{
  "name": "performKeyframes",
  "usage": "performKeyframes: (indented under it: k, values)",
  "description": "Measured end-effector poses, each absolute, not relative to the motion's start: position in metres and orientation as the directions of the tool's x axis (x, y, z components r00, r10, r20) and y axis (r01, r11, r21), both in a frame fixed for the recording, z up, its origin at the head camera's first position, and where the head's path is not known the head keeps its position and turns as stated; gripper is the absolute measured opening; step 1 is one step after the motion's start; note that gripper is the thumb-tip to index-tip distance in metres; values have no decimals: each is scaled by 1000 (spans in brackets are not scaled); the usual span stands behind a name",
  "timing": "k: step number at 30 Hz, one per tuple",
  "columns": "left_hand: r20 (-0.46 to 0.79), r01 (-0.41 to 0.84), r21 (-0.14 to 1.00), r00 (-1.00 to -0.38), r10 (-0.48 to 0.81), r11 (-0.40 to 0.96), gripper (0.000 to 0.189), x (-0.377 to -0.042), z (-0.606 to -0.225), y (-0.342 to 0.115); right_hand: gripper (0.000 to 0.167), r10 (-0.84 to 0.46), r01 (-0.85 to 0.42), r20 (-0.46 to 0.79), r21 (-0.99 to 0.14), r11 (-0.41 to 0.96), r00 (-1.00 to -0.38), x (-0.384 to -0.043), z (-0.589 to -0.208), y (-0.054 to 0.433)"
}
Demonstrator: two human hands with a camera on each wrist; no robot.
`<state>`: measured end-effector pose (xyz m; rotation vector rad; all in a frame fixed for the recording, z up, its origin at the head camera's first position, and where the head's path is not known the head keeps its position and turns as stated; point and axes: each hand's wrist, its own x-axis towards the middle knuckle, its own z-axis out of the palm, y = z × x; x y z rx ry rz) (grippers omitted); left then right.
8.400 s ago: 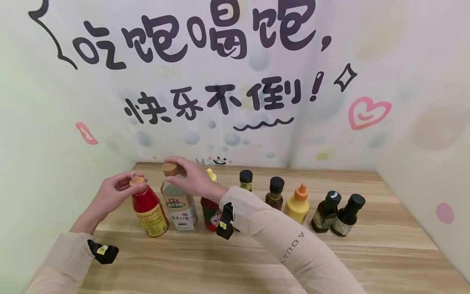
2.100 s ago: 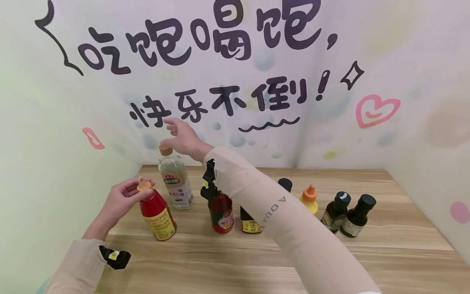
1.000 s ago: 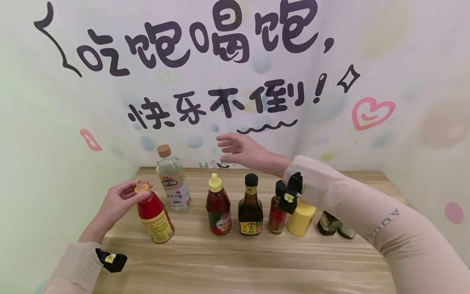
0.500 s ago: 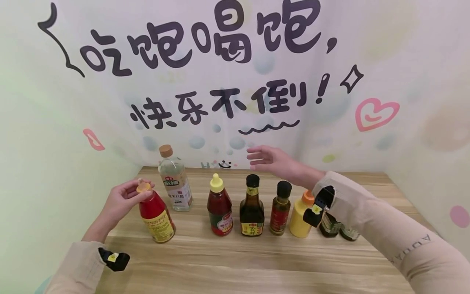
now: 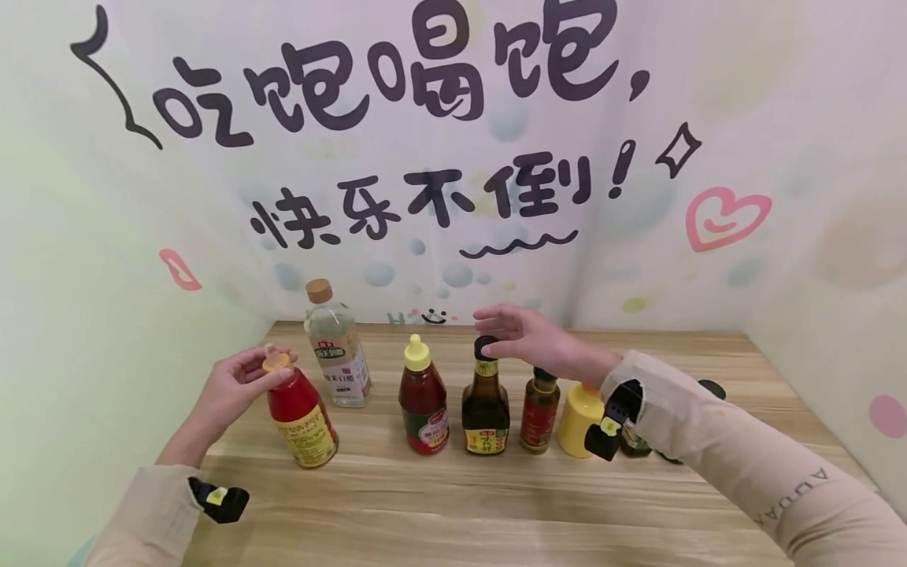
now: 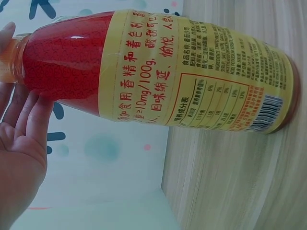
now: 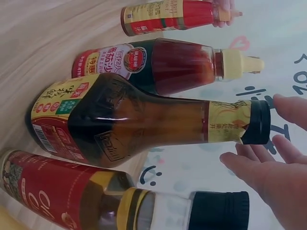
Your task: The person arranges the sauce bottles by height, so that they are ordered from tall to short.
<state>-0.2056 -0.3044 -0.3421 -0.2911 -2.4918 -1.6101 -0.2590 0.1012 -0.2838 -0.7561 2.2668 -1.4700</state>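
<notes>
My left hand (image 5: 237, 387) grips a red ketchup bottle (image 5: 303, 421) by its neck, just below the orange nozzle; the bottle stands on the table. In the left wrist view the fingers (image 6: 38, 115) lie against the ketchup bottle's shoulder. My right hand (image 5: 527, 339) is at the black cap of a soy sauce bottle (image 5: 485, 405), thumb and fingers spread on either side of it. The right wrist view shows a gap between the thumb (image 7: 290, 111) and the cap. Left of that bottle stands a yellow-capped ketchup bottle (image 5: 423, 405).
A clear white vinegar bottle (image 5: 338, 354) stands at the back left. Right of the soy sauce are a small red-labelled bottle (image 5: 538, 417) and a yellow squeeze bottle (image 5: 579, 421). My right arm partly hides dark bottles farther right. A printed curtain (image 5: 397, 276) hangs behind the table (image 5: 425, 512).
Earlier the right hand held the vinegar's cap; that bottle moved back and was let go. The hand then moved right and has lowered to the soy sauce cap. The left hand keeps its grip.
</notes>
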Motion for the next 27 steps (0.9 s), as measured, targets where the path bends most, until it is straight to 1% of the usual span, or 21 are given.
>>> performKeyframes:
  k: [5,8,15,21,27]
  values:
    - [244,255,881,-967,80,399,38,-207,-343,-304,51,-598,-213,-18,-925,314,-801,-257,-286,99]
    - [244,256,881,-966,82,398,37,-206,-344,-304,47,-598,-208,-24,-926,314,-801,-257,-288,99]
    - [238,250,883,-968,80,398,39,-205,-343,-304,34,-609,-228,-19,-918,326,-793,-258,-290,99]
    - [238,249,885,-968,77,393,39,-205,-344,-304,33,-611,-247,-18,-905,347,-791,-259,-289,98]
    - [245,255,893,-967,75,370,32,-204,-343,-302,32,-620,-279,-17,-883,378,-784,-260,-288,99]
